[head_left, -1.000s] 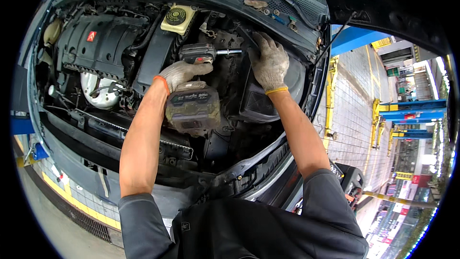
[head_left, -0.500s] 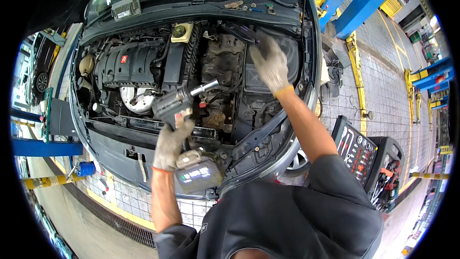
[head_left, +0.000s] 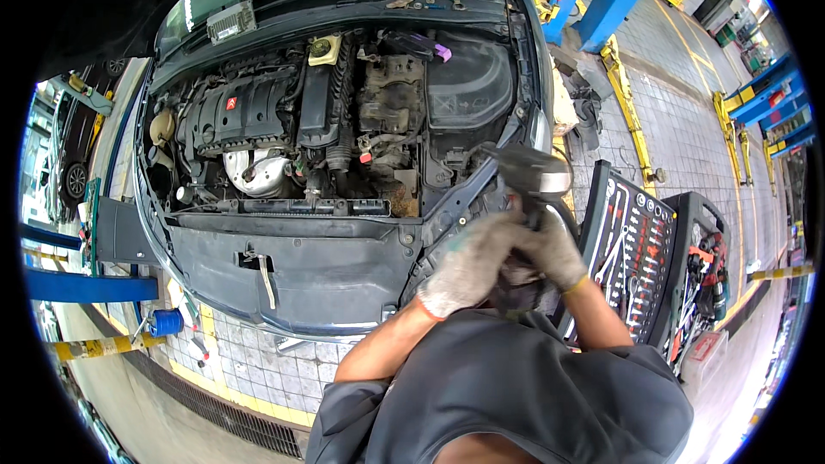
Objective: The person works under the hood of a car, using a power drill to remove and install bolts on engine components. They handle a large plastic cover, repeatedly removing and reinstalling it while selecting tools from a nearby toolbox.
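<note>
Both my hands, in off-white work gloves, are together over the car's front corner on the right. They hold a cordless impact wrench (head_left: 534,174), its dark and silvery head pointing up and its lower part blurred between my arms. My right hand (head_left: 557,251) wraps the grip from the right. From the left, my left hand (head_left: 471,265) closes against the grip, its fingertips partly hidden. Beyond them lies the engine bay with a black engine cover (head_left: 236,112), a black box lid (head_left: 471,90) and a dark tray-like space (head_left: 393,94). A dark item with a purple end (head_left: 442,51) rests beside the lid.
An open tool case (head_left: 636,249) with sockets and wrenches stands right of the car, beside another case (head_left: 700,266) of tools. Small parts (head_left: 430,4) lie below the windscreen. A metal control unit (head_left: 232,24) sits at the back left. Blue lift posts (head_left: 614,0) stand behind.
My right hand has left the dark item with purple and come down to the wrench. My left hand has carried the wrench rightward from over the engine bay, turning it upward.
</note>
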`<state>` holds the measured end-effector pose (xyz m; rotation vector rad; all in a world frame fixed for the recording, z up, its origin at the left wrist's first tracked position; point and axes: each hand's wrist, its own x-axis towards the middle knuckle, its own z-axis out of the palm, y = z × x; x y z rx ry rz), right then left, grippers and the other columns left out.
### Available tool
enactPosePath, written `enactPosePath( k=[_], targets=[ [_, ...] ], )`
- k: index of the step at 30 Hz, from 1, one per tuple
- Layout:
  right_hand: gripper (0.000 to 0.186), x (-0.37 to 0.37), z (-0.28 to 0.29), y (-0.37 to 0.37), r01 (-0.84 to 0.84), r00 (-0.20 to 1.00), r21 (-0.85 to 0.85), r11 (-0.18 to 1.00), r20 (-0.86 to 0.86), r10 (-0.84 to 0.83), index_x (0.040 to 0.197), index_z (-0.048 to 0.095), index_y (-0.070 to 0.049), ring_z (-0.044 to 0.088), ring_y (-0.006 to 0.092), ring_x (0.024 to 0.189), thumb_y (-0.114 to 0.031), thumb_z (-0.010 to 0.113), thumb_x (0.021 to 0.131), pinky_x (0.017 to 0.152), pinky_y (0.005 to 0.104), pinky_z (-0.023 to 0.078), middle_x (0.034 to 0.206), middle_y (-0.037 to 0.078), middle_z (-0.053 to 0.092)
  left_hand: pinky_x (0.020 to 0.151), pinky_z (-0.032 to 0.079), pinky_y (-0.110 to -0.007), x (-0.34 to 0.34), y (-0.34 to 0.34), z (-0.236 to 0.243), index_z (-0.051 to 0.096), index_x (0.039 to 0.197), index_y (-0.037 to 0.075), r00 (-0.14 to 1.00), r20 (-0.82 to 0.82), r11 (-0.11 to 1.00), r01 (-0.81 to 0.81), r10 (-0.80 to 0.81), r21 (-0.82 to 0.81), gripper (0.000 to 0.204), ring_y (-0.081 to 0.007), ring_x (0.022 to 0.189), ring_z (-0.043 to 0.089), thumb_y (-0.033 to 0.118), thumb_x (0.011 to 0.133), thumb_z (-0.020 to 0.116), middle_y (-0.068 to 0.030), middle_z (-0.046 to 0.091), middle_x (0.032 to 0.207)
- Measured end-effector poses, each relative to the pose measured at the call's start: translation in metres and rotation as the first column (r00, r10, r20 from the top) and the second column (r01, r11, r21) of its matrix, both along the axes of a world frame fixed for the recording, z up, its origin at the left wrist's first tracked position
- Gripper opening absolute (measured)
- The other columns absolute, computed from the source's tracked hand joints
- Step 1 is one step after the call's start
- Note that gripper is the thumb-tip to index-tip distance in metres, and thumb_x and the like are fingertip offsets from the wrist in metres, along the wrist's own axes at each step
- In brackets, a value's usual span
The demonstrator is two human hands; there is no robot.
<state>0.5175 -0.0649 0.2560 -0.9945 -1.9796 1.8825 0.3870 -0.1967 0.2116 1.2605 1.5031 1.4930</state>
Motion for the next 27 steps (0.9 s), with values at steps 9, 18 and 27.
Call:
enactPosePath(
  k=[9,18,27],
  targets=[
    [0.037,0.141,0.030,0.016,0.511,0.818,0.255,0.821,0.151,-0.556,0.118,0.066,0.003,0.063,0.0118,0.078,-0.026,0.070,0.095,0.071,0.0310,0.052,0.090,0.004,0.070,0.090,0.056,-0.042,-0.058,0.009,0.006,0.064,0.131,0.007,0.837,-0.534,0.976,-0.196,0.118,-0.091,0.040,-0.0342,0.103,0.072,0.034,0.102,0.061,-0.0180,0.074,0.112],
    [0.072,0.213,0.004,0.043,0.420,0.436,0.722,0.550,0.371,-0.820,0.147,0.047,0.002,0.064,0.0459,0.120,-0.036,0.069,0.091,0.102,0.0483,0.050,0.124,0.032,0.067,0.088,0.053,-0.048,-0.116,-0.035,-0.082,0.070,0.118,0.003,0.440,-0.897,0.896,-0.385,-0.035,-0.223,0.045,-0.0394,0.099,0.069,0.042,0.104,0.054,-0.0206,0.073,0.109],
    [0.065,0.235,-0.005,0.011,0.476,0.449,0.596,0.647,0.468,-0.761,0.137,0.057,0.000,0.068,0.0414,0.113,-0.041,0.069,0.089,0.098,0.0452,0.051,0.118,0.029,0.070,0.093,0.051,-0.048,-0.120,-0.031,-0.072,0.066,0.123,-0.002,0.526,-0.848,0.900,-0.395,0.058,-0.183,0.043,-0.0400,0.109,0.066,0.035,0.102,0.059,-0.0237,0.070,0.117]
  ],
)
